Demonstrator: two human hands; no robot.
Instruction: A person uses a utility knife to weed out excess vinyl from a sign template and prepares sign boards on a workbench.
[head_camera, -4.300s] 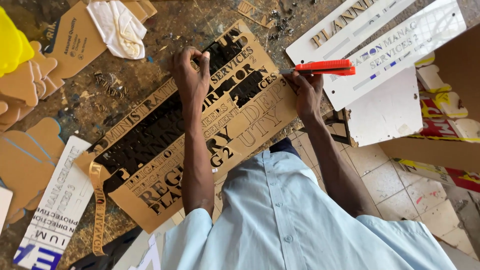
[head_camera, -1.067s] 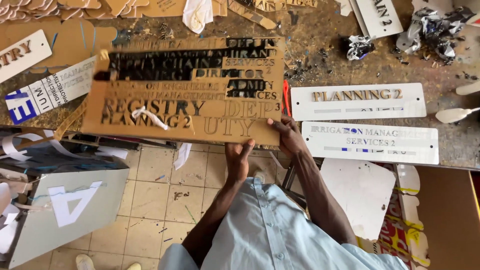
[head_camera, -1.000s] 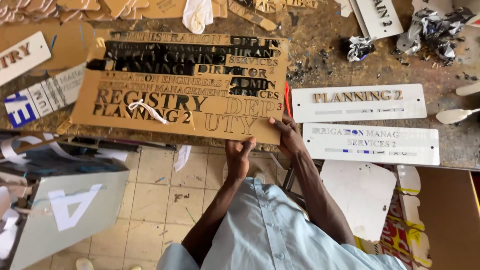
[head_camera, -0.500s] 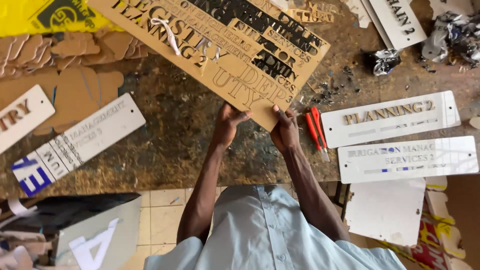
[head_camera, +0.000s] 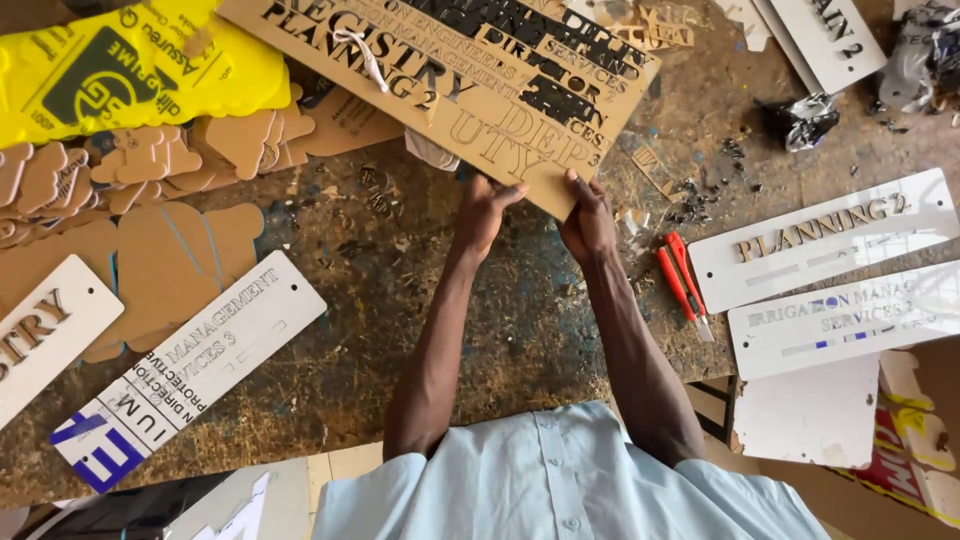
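Gripping the cardboard stencil sheet (head_camera: 470, 75) by its near corner, both hands (head_camera: 487, 205) (head_camera: 588, 215) clamped; thin cut-out lettering could tear if it snags the counter (head_camera: 400, 300).

The large cardboard sheet with cut-out lettering (head_camera: 470, 70) lies tilted on the worn wooden workbench (head_camera: 400, 330), and both hands grip its near edge, the left hand (head_camera: 485, 215) just left of the right hand (head_camera: 588, 222). Right of that sheet lie the red-handled cutter (head_camera: 683, 282) and, beyond it, two long white sign plates (head_camera: 835, 275). Left of the sheet lie the yellow plastic bag (head_camera: 130, 65) and the cardboard cut-out shapes (head_camera: 150, 165).
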